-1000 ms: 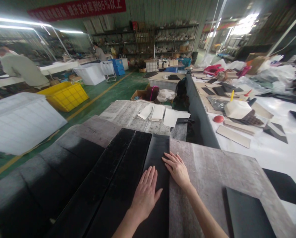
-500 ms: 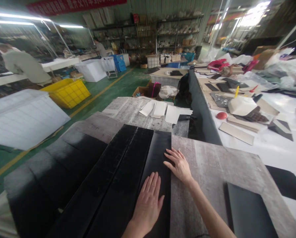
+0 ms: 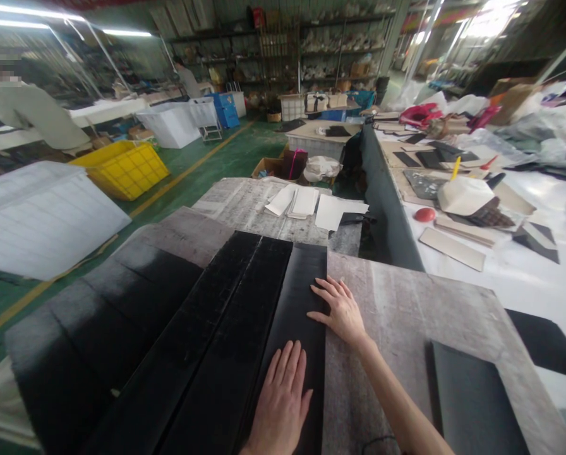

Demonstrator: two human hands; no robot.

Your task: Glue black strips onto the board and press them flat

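Note:
A long black strip of sheet material [image 3: 303, 272] lies along the worn grey work board [image 3: 397, 303]. Flat on its nearer part rests my left hand [image 3: 283, 392], fingers together and stretched out. My right hand [image 3: 342, 311] is farther along, spread over the strip's right edge, with fingertips on the black surface. Neither hand grasps anything. Left of the strip, two more long black strips [image 3: 230, 309] run side by side. Beyond them a wide black sheet [image 3: 103, 316] hangs over the left side. A dark grey rectangular piece [image 3: 477, 398] lies at the near right.
White cut pieces [image 3: 304, 202] lie on the board's far part. On the right table stand a white container [image 3: 465, 197], a red round object [image 3: 425, 215] and beige strips [image 3: 452, 248]. White [image 3: 41, 215] and yellow bins [image 3: 122, 167] line the left floor. A person [image 3: 31, 114] sits far left.
My left hand has slid slightly nearer along the black strip. The right hand has shifted a little left, staying at the strip's edge. The view has tilted slightly downward.

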